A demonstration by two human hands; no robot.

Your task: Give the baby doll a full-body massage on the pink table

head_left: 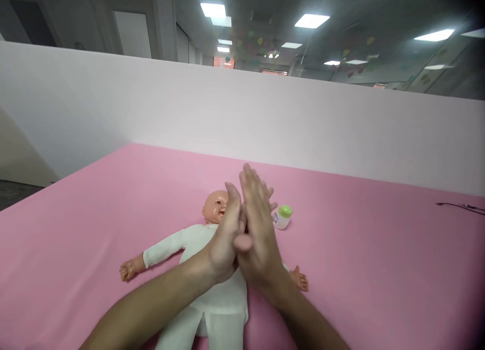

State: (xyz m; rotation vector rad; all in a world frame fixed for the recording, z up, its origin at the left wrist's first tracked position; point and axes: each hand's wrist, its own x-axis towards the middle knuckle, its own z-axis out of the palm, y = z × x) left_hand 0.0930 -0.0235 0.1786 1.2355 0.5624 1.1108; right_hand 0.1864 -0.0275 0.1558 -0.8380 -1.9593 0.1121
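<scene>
Pink surface (359, 269), doll (225, 299) beneath both joined hands (259, 229)

The jar's lid (285, 211) is bright green.

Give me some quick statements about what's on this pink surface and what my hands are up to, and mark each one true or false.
1. The left hand and right hand meet over the doll. True.
2. The doll lies face down. False: it lies on its back.
3. The small jar is right of the doll's head. True.
4. The jar's lid is off. False: its green lid is on.
5. A dark cable lies at the far left. False: it lies at the far right.
</scene>
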